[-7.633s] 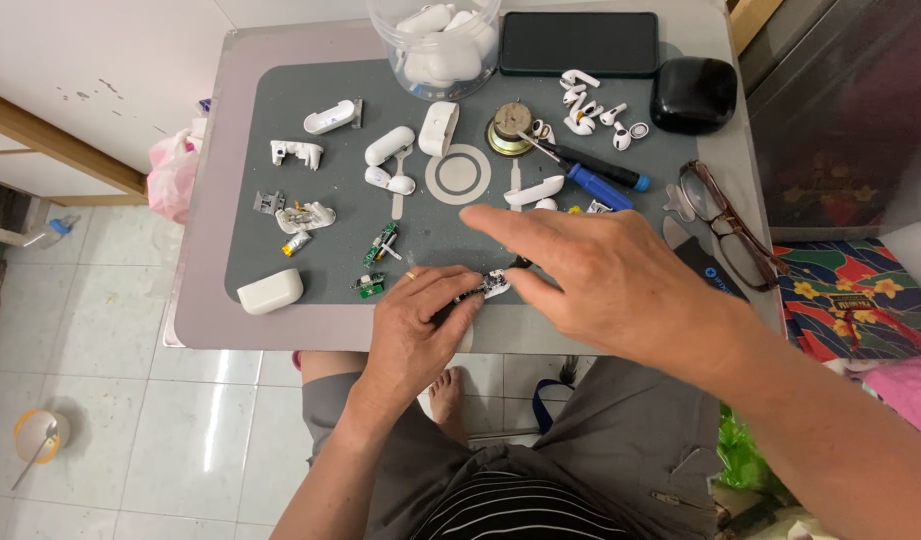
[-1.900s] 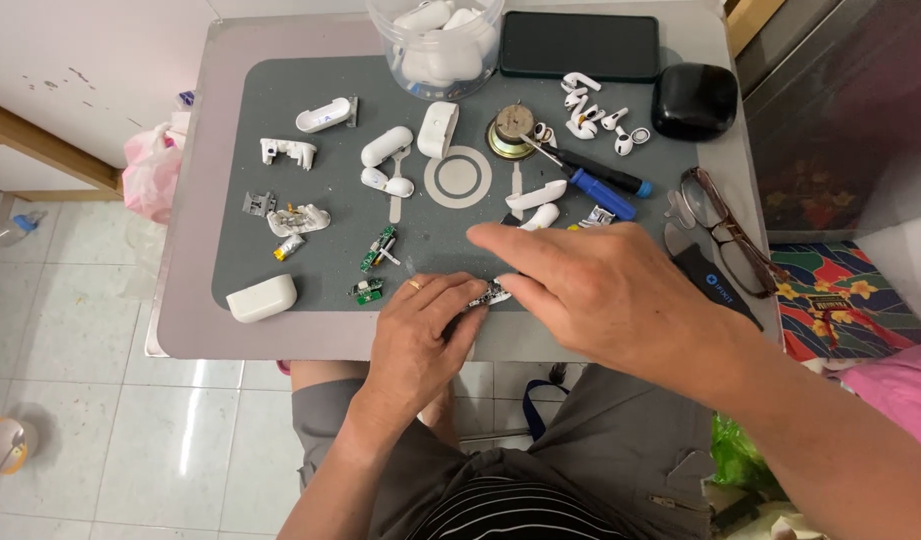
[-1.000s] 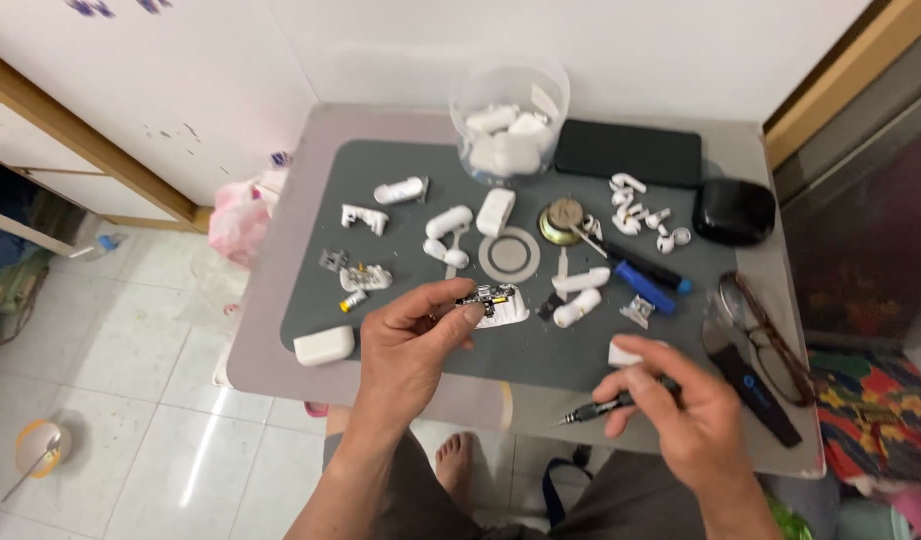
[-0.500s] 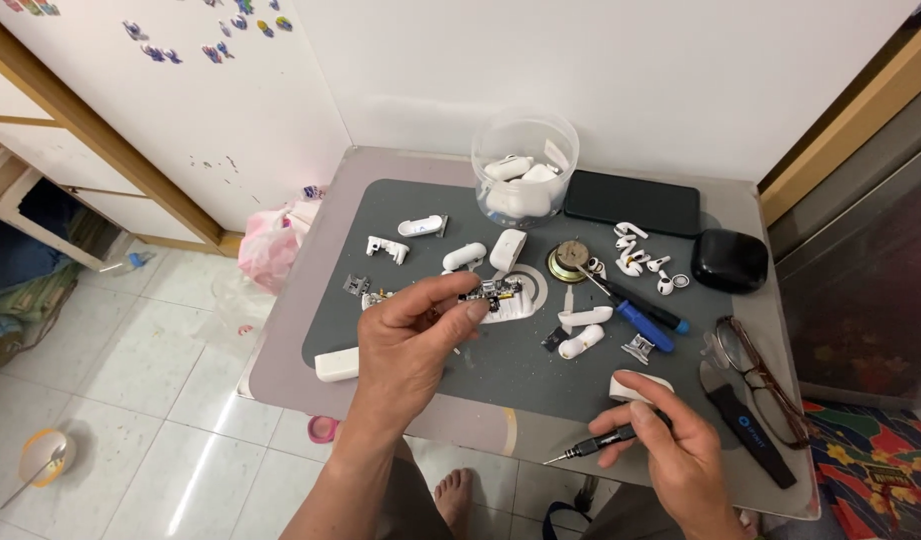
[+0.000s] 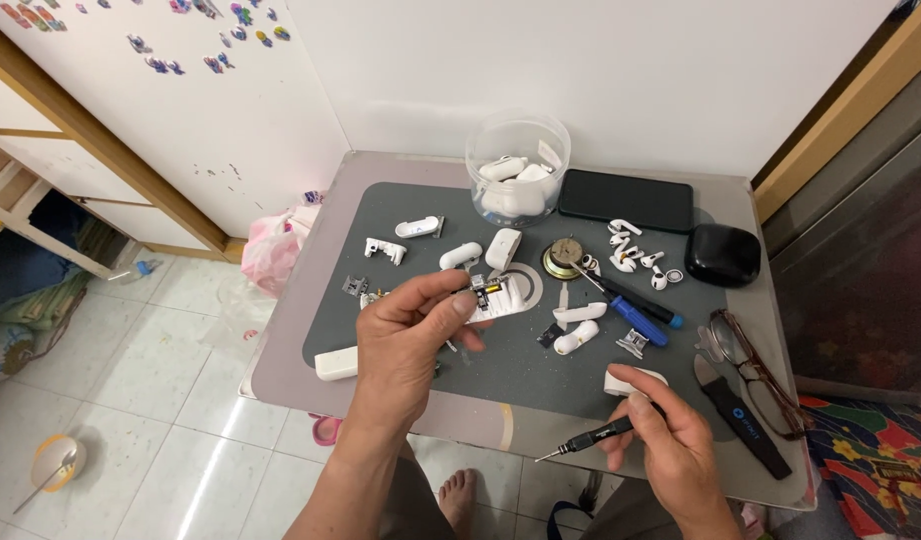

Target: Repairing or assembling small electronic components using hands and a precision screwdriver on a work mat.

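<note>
Sideways, screwdriver (image 5: pixel 586 439) in right hand (image 5: pixel 671 450), tip leftward.

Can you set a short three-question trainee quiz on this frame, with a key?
1. True or false: the left hand holds a small white part with exposed electronics lifted above the grey mat.
2. Which tool does the right hand hold? A) blue-handled screwdriver B) thin black precision screwdriver C) tweezers
3. What lies on the table at its right edge, beside the flat black pry tool?

Key:
1. True.
2. B: the thin black precision screwdriver, tip pointing left; the blue-handled screwdriver lies on the mat.
3. A pair of glasses.
</note>
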